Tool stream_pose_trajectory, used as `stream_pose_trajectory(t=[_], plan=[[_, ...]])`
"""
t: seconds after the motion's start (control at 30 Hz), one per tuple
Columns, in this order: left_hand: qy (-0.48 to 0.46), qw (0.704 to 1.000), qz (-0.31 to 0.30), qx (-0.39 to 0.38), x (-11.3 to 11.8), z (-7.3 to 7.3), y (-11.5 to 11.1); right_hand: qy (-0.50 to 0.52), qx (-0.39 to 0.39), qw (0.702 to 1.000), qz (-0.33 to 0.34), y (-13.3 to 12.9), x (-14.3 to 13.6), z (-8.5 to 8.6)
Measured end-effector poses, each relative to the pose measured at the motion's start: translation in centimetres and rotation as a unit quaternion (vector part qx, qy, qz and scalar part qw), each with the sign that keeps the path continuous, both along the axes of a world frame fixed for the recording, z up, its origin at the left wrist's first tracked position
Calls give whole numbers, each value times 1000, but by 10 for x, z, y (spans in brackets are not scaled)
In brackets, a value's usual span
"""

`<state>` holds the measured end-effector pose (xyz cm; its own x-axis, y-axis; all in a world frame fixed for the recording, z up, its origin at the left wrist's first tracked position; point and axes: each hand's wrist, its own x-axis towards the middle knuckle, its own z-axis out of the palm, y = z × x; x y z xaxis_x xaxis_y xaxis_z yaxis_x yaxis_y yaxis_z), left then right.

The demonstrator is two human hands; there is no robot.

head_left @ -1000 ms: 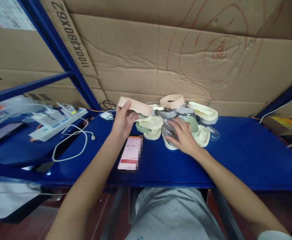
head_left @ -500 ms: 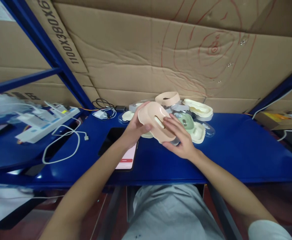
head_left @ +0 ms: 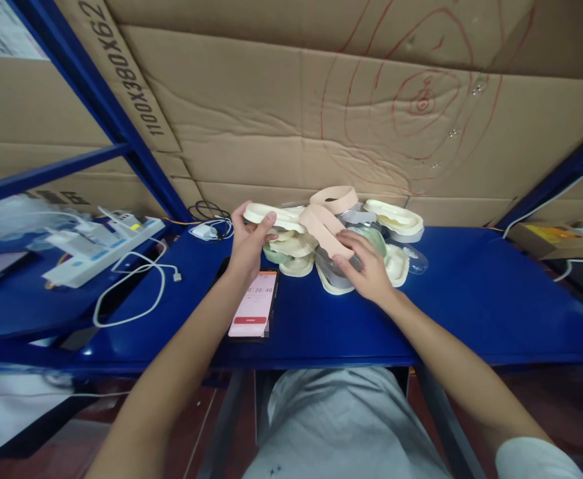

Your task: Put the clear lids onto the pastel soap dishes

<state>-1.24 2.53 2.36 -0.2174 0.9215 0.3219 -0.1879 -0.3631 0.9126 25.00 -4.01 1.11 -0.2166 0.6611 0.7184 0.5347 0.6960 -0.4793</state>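
Observation:
My left hand (head_left: pixel 249 241) grips a cream oblong tray piece (head_left: pixel 279 215) by its left end, thumb on top. A peach shell (head_left: pixel 323 229) with a slot lies tilted over the pile, and my right hand (head_left: pixel 366 265) holds its lower right end. Beneath it sits a grey and cream piece (head_left: pixel 335 279). Cream and green pieces (head_left: pixel 291 251) are stacked under the tray piece. Behind them rests another peach ring-shaped piece (head_left: pixel 339 198). To its right are a cream tray (head_left: pixel 395 218) and a green piece (head_left: pixel 375 238), partly hidden by my right hand.
A phone (head_left: pixel 252 309) with a lit timer lies on the blue table (head_left: pixel 471 293) near my left forearm. On the left are a white power strip (head_left: pixel 92 256) and a looped white cable (head_left: pixel 159 303). Cardboard (head_left: pixel 251 86) stands behind; a box (head_left: pixel 546 241) is at right.
My left hand has let go of the peach shell, moved left and taken hold of the cream tray piece. The peach shell has gone down onto the pile, with my right hand still on it.

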Motion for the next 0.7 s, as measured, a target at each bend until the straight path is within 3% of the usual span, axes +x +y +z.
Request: stream_pose_trajectory(t=[0.2,0.4,0.7], plan=[[157,986,49,-3,0,-23,14,-75,-13,997,-3,15,6,-9],[293,951,101,19,-4,-26,14,-143,-1,990,-22,18,16,-8],[392,914,102,33,-3,-29,12,-188,9,982,-16,11,8,-9]])
